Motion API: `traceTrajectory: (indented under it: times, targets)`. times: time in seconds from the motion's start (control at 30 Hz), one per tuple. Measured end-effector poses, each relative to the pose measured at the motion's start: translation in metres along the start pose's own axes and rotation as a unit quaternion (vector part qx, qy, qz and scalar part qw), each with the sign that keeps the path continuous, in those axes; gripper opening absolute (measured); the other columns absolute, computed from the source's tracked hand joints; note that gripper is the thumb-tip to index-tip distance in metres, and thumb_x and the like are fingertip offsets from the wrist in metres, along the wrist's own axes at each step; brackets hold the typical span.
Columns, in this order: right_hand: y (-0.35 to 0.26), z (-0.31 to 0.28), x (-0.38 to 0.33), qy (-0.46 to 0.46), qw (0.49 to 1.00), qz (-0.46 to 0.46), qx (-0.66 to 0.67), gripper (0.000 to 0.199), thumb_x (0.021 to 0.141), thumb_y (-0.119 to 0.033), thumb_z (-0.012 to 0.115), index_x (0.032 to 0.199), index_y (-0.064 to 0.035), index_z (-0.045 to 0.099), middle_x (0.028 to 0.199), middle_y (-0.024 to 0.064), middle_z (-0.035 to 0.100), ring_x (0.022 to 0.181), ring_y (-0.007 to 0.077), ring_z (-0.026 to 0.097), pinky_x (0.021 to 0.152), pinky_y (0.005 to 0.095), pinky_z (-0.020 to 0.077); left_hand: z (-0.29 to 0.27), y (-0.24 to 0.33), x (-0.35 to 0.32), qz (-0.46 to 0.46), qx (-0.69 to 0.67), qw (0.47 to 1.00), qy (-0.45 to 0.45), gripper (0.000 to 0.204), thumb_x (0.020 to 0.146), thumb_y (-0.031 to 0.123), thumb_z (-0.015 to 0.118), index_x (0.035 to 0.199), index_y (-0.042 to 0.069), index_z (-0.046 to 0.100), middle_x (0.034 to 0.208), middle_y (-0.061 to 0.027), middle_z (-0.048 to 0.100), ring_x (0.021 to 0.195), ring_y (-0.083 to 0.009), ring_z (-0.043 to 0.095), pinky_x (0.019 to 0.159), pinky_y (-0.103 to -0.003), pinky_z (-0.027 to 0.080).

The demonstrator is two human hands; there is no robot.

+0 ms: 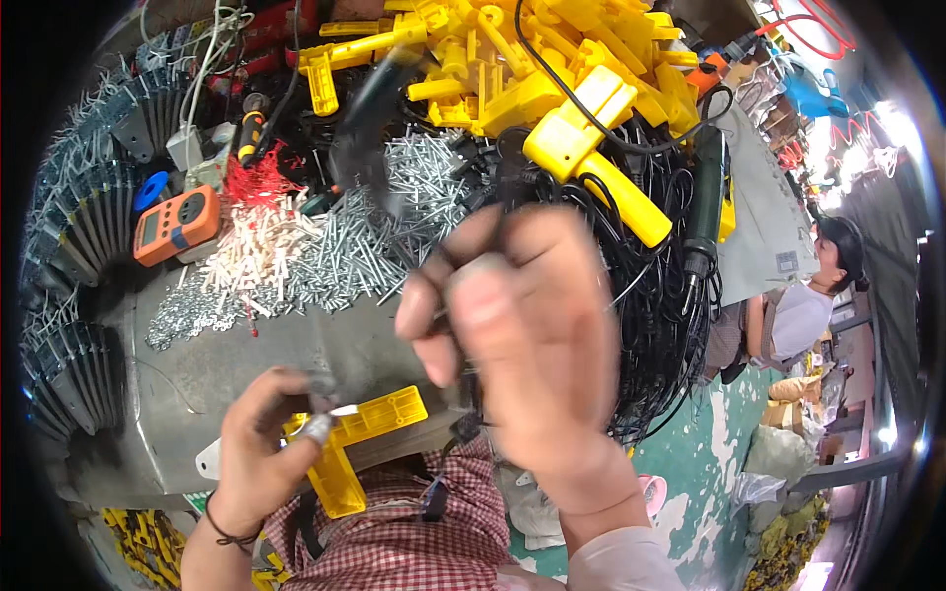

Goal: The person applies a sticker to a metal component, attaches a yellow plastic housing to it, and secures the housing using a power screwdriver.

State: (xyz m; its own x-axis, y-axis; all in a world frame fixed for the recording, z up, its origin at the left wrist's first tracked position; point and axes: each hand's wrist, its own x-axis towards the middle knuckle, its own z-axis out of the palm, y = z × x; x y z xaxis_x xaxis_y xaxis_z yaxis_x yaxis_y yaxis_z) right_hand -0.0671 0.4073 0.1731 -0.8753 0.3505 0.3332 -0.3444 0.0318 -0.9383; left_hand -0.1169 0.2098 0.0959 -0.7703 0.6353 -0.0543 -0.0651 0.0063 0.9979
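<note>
The left hand (261,443) has its grip clamped on a yellow plastic T-shaped bracket (360,438), thumb and forefinger pinching it near the joint where a small white tip shows; the bracket lies flat at the near edge of the grey metal tabletop (177,394), its arm reaching right from the fingers. The right hand (522,325) is raised and blurred, its fingers closed on thin black wire (443,264). Beyond it sits a tangle of black cables (660,325). Farther back lie a spread of silver screws (365,246), white plastic plugs (258,251), an orange multimeter (177,225) and a heap of yellow brackets (532,59).
</note>
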Motion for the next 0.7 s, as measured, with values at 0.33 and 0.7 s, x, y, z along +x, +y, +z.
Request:
traceTrajectory:
  times: [0.33, 0.7]
  targets:
    - [0.088, -0.069, 0.028, 0.161, 0.881, -0.203, -0.395, 0.049, 0.086, 0.001, 0.054, 0.132, 0.0030, 0.039, 0.129, 0.0202, 0.046, 0.109, 0.0320, 0.053, 0.096, 0.0374, 0.0416, -0.027, -0.007, -0.023, -0.055, -0.037, 0.993, 0.096, 0.030, 0.084, -0.004, 0.054, 0.114, -0.004, 0.051, 0.100, -0.0041, 0.053, 0.097, -0.0135, 0.056, 0.087, -0.028, 0.046]
    - [0.082, -0.030, -0.069, -0.303, 0.844, -0.144, -0.419, 0.039, 0.073, -0.009, 0.066, 0.112, -0.0087, 0.062, 0.112, 0.0100, 0.056, 0.103, 0.0281, 0.053, 0.084, 0.0376, 0.0442, -0.044, -0.028, -0.028, -0.036, 0.092, 0.986, 0.132, 0.015, 0.078, -0.003, 0.059, 0.092, -0.003, 0.063, 0.119, -0.0095, 0.053, 0.104, -0.0141, 0.055, 0.082, -0.024, 0.047]
